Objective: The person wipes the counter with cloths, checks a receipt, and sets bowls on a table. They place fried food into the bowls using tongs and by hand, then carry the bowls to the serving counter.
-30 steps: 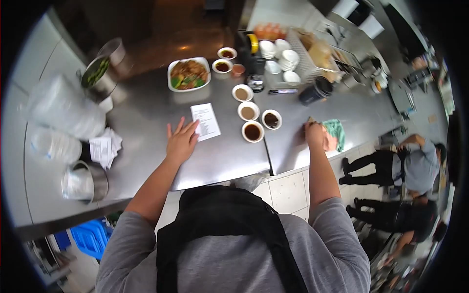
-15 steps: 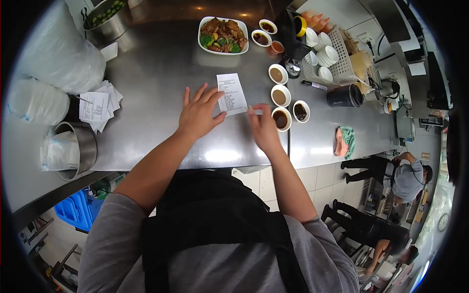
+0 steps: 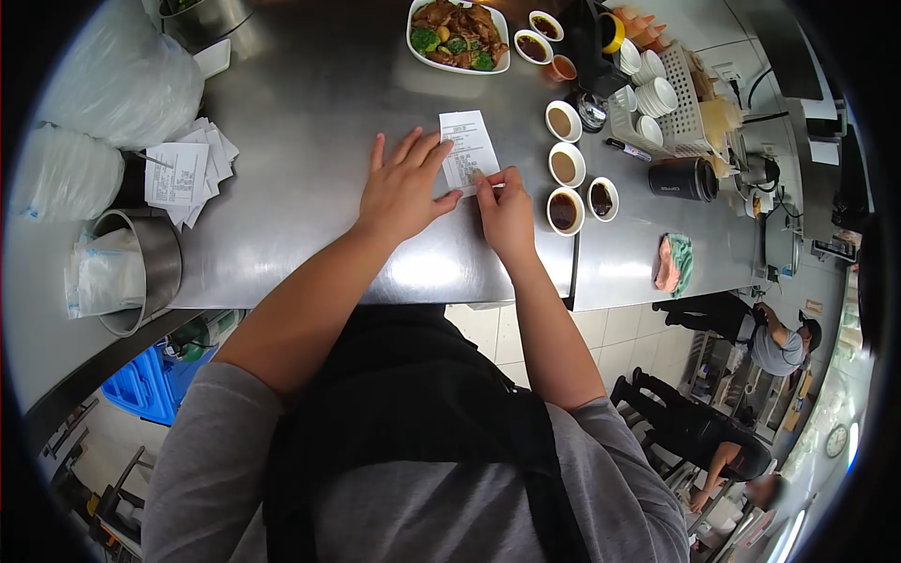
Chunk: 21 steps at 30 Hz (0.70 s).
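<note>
A printed receipt (image 3: 466, 141) lies on the steel counter in front of me. My left hand (image 3: 405, 188) rests with fingers spread, its fingertips at the receipt's left edge. At the receipt's lower right corner, my right hand (image 3: 508, 211) has thumb and fingers pinched together on the paper. Just right of that hand stand white cups of brown sauce (image 3: 563, 211) and dark sauce (image 3: 603, 199). Two cups of tan sauce (image 3: 565, 167) sit beyond them. Farther back is a white dish of meat and broccoli (image 3: 458, 38).
A stack of receipts (image 3: 178, 178), plastic bags (image 3: 131, 75) and a metal pot (image 3: 161, 267) occupy the left side. To the right are a white basket (image 3: 690, 103), a marker (image 3: 629, 149), a dark tumbler (image 3: 682, 179) and a cloth (image 3: 673, 265). Two people (image 3: 718, 441) stand beyond the counter.
My right hand has moved from beside the receipt onto its lower right corner. My left hand stays spread at the left edge. The view has shifted, moving the counter items up and rightward.
</note>
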Tool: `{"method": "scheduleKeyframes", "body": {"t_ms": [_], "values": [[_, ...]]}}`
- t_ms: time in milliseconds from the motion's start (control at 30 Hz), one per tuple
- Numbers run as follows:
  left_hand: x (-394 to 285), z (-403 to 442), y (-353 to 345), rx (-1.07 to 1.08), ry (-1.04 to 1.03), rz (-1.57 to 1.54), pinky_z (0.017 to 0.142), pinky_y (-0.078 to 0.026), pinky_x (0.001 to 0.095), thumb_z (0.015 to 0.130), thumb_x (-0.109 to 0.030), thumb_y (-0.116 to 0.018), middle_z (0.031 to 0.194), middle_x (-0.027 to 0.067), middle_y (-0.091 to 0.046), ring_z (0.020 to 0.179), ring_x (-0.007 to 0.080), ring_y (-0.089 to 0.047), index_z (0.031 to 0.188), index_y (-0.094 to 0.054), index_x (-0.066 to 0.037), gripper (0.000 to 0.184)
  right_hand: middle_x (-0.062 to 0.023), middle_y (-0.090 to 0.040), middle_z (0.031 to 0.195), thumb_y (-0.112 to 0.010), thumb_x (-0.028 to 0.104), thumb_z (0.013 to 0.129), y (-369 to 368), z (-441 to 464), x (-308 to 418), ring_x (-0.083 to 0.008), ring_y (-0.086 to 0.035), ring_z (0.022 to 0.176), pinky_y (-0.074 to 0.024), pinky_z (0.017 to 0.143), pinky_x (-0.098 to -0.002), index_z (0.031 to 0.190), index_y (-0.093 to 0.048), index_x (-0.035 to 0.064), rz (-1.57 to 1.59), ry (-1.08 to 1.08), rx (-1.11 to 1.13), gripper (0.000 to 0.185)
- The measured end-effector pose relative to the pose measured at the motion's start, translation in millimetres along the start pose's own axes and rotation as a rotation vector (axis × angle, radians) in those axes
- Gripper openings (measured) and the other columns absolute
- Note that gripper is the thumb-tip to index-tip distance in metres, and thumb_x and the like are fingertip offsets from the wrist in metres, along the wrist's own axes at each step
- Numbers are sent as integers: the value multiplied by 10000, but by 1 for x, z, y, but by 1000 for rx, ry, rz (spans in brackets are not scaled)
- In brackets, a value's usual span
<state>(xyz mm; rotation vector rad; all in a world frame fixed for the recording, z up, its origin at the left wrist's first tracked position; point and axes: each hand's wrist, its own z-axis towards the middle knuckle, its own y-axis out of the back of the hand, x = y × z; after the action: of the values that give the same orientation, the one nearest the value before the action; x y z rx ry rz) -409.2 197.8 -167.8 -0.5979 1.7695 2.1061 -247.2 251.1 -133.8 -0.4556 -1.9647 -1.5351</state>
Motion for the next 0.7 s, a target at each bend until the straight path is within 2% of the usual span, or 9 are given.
{"method": "scheduleKeyframes", "body": {"t_ms": [367, 533, 700], "values": [[0, 0, 0, 7, 4, 9, 1183, -158, 576, 802, -408, -741, 1471, 15, -464, 1428, 221, -352, 1418, -492, -176, 703, -175, -712, 783, -632, 273, 938, -11, -2, 5, -373, -692, 706, -528, 623, -459, 960, -519, 56, -111, 45, 40, 246], [0, 0, 0, 5, 0, 4, 1183, -159, 577, 804, -405, -739, 1472, 12, -462, 1429, 221, -351, 1416, -493, -178, 697, -174, -708, 787, -637, 278, 935, -13, -2, 0, -375, -690, 708, -525, 616, -462, 963, -520, 60, -173, 145, 5, 249], [-1, 0, -1, 2, 5, 17, 1184, -158, 577, 815, -424, -733, 1473, 9, -465, 1429, 220, -350, 1418, -491, -178, 695, -175, -708, 792, -632, 281, 940, 3, 12, -12, -377, -689, 708, -526, 623, -473, 951, -525, 46, -161, 104, -38, 258]]}}
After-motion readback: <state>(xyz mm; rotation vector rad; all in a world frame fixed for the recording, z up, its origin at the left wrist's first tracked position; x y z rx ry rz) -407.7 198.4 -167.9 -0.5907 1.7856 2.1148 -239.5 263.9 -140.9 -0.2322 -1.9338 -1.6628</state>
